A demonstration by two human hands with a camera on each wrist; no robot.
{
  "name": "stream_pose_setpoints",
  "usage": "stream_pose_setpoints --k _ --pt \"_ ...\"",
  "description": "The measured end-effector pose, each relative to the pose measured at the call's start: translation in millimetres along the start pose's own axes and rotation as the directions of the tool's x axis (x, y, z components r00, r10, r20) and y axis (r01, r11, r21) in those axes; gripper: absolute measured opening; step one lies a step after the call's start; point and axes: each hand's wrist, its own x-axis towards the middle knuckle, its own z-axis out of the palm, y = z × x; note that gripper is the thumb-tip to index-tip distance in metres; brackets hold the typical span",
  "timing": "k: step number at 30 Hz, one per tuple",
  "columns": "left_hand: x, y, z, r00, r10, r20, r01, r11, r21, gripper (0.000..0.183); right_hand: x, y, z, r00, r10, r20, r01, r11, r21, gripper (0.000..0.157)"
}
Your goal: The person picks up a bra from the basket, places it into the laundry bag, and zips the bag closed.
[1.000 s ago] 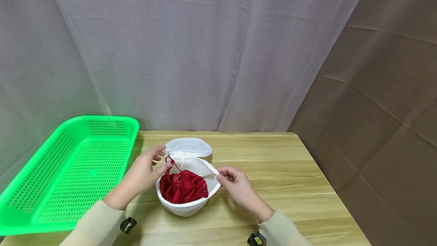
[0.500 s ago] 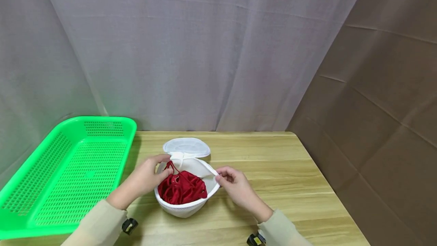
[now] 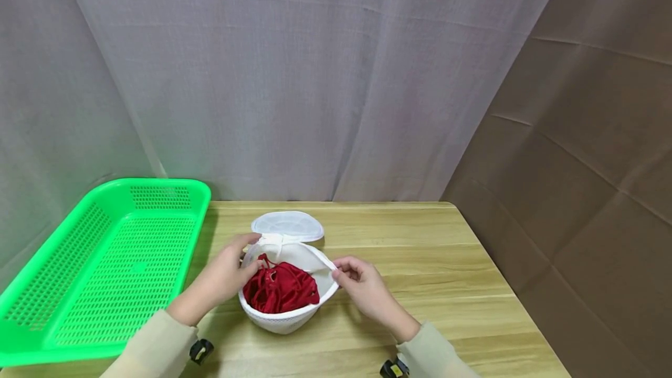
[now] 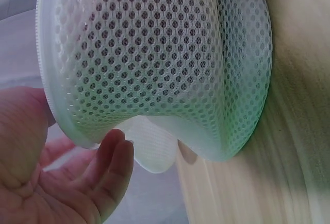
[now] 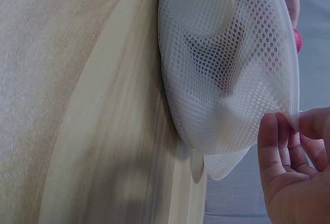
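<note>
A white mesh laundry bag [image 3: 280,322] stands on the table with its zipped mouth spread and its lid flap [image 3: 287,225] folded back behind it. Inside lies a bunched dark red cloth [image 3: 283,290] with a thin red drawstring [image 3: 266,260] on top. My left hand [image 3: 226,267] holds the left part of the rim, thumb over the inside and fingers outside the mesh. On the opposite side, my right hand [image 3: 366,287] pinches the zippered edge between thumb and fingers, pulling it to a point. The honeycomb mesh wall [image 4: 149,54] fills much of the left wrist view.
At the left stands a green perforated plastic basket [image 3: 202,214], its near wall beside the left forearm. The wooden tabletop [image 3: 420,249] runs to a grey curtain [image 3: 336,74] behind and a brown cloth wall [image 3: 588,150] on the right.
The left hand has moved in from just off the bag's left side to its rim. The drawstring loop, raised near the left fingers before, now lies lower on the cloth. The right hand stays put.
</note>
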Motion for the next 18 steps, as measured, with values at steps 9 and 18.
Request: stream_pose_setpoints --k 9,18 --pt "-1.6 0.9 -2.8 0.986 -0.162 0.034 0.163 0.986 -0.034 0.053 0.8 1.8 0.2 1.0 0.0 -0.003 0.0 1.0 -0.02 0.016" --pt "-7.9 2.5 3.4 0.979 -0.178 0.1 0.18 0.984 -0.015 0.048 -2.9 -16.8 4.7 1.0 -0.013 -0.003 0.013 1.0 -0.003 0.017"
